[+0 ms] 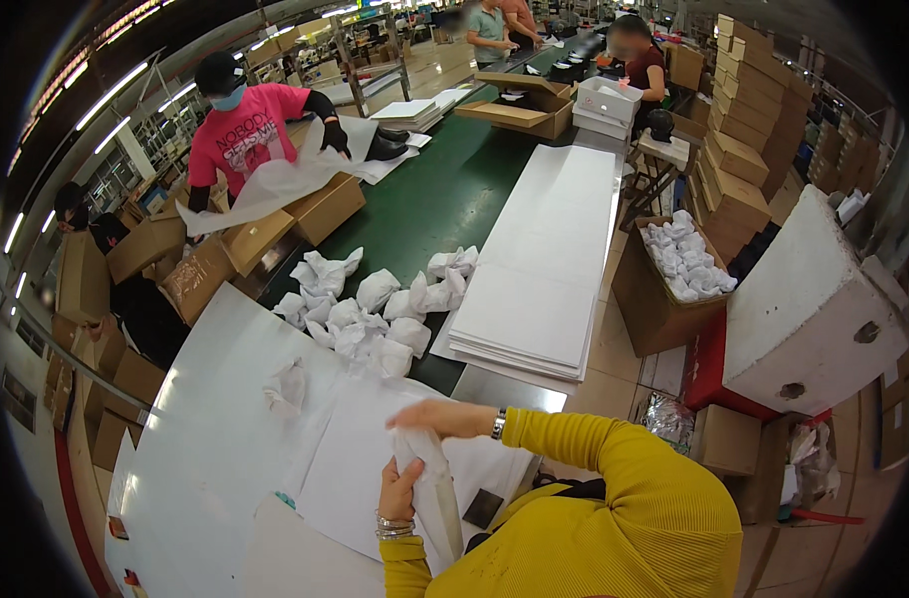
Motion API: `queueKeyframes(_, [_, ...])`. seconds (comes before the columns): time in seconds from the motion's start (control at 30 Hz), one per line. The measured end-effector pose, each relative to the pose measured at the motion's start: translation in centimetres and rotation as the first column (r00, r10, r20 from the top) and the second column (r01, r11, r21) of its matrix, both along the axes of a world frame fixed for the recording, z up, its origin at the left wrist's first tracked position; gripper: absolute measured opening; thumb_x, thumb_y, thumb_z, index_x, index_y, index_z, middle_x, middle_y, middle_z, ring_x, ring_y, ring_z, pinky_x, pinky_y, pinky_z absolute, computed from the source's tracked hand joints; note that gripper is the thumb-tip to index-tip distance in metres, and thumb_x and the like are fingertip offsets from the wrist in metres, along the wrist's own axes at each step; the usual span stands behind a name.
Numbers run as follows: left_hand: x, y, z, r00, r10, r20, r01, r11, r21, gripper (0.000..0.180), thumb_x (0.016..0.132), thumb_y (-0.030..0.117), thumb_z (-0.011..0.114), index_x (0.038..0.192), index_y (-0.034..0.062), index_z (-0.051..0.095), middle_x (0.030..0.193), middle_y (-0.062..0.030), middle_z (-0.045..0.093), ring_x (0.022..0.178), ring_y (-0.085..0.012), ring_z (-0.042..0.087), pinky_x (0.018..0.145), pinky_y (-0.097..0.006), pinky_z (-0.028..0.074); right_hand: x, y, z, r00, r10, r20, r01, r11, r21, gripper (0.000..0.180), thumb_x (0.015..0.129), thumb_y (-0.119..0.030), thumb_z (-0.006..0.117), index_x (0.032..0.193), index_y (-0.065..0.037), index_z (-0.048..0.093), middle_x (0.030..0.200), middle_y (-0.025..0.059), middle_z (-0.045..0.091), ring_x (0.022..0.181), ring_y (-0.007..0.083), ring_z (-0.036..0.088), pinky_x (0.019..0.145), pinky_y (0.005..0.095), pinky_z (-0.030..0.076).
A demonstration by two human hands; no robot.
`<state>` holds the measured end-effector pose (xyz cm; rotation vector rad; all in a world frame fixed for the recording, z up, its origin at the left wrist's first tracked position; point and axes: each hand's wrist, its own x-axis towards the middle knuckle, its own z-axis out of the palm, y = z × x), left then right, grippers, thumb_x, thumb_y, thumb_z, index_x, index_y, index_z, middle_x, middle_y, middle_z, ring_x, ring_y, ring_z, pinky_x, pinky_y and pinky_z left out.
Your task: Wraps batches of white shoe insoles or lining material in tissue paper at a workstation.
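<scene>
A long, partly rolled sheet of white paper (436, 490) stands up from the work surface close to my body. Its lower side is gripped by my left hand (399, 488), the thumb lying along it. Over the top end bends my right hand (442, 417), pressing the paper there; its fingertips are slightly blurred. Whether anything is inside the roll is hidden. Flat white sheets (360, 463) lie under and beside my hands. Just beyond them sits a heap of crumpled white paper wads (360, 324), with one separate wad (286, 387) to the left.
A tall stack of white sheets (534, 259) lies on the green belt (444, 199). A small dark block (483, 508) rests by my right forearm. Across the belt, a person in pink (260, 130) handles paper over open cartons (320, 209). At right stands a carton of paper wads (663, 299).
</scene>
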<state>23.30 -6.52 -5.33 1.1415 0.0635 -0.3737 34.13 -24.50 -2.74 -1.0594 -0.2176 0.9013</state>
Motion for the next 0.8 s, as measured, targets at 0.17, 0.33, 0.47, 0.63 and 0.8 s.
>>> queueKeyframes(0.17, [-0.7, 0.5, -3.0, 0.999, -0.018, -0.041, 0.015, 0.999, -0.051, 0.036, 0.089, 0.011, 0.058, 0.122, -0.0003, 0.046, 0.105, -0.0134, 0.062, 0.089, -0.0250, 0.064, 0.075, -0.039, 0.055, -1.6, 0.9, 0.0, 0.715, 0.193, 0.672, 0.059, 0.941, -0.333, 0.041, 0.083, -0.034, 0.065, 0.112, -0.004, 0.061, 0.099, 0.0144, 0.064, 0.092, 0.0207, 0.060, 0.078, 0.0298, 0.048])
queueKeyframes(0.33, [-1.4, -0.7, -0.3, 0.997, -0.048, -0.053, 0.038, 0.983, -0.181, 0.034, 0.090, 0.010, 0.056, 0.121, 0.0002, 0.047, 0.107, -0.0137, 0.061, 0.090, -0.0236, 0.064, 0.073, -0.037, 0.054, -3.2, 1.3, 1.1, 0.593, 0.301, 0.747, 0.095, 0.895, -0.436, 0.029, 0.085, -0.024, 0.061, 0.107, -0.005, 0.061, 0.097, 0.0189, 0.064, 0.092, 0.0331, 0.060, 0.082, 0.0401, 0.047])
queueKeyframes(0.47, [-1.1, 0.8, -2.7, 0.985, 0.174, -0.010, -0.164, 0.942, 0.293, 0.034, 0.093, 0.020, 0.053, 0.120, -0.0001, 0.049, 0.103, -0.0149, 0.062, 0.088, -0.0261, 0.065, 0.073, -0.036, 0.055, -3.8, 1.2, 0.3, 0.514, 0.142, 0.846, 0.158, 0.954, -0.256, 0.035, 0.086, -0.016, 0.061, 0.119, -0.006, 0.055, 0.115, 0.0179, 0.058, 0.102, 0.0308, 0.059, 0.086, 0.0367, 0.047])
queueKeyframes(0.63, [1.7, 2.8, -2.0, 0.935, 0.309, -0.172, -0.310, 0.950, 0.016, 0.039, 0.095, 0.028, 0.052, 0.117, -0.0041, 0.053, 0.100, -0.0139, 0.064, 0.081, -0.0221, 0.065, 0.068, -0.031, 0.054, -6.1, 0.4, 0.5, -0.251, 0.204, 0.946, 0.243, 0.960, -0.143, 0.056, 0.081, -0.005, 0.057, 0.134, -0.016, 0.042, 0.144, 0.0156, 0.030, 0.132, 0.0381, 0.029, 0.106, 0.0572, 0.024])
queueKeyframes(0.8, [3.3, 2.7, -4.2, 0.955, 0.209, -0.211, -0.206, 0.978, 0.038, 0.037, 0.095, 0.027, 0.053, 0.113, -0.0056, 0.054, 0.098, -0.0119, 0.064, 0.081, -0.0193, 0.064, 0.066, -0.030, 0.053, -7.2, 1.9, -0.9, -0.265, 0.105, 0.959, 0.085, 0.993, -0.086, 0.042, 0.073, -0.006, 0.064, 0.114, -0.016, 0.058, 0.108, 0.0080, 0.052, 0.101, 0.0260, 0.048, 0.088, 0.0467, 0.032])
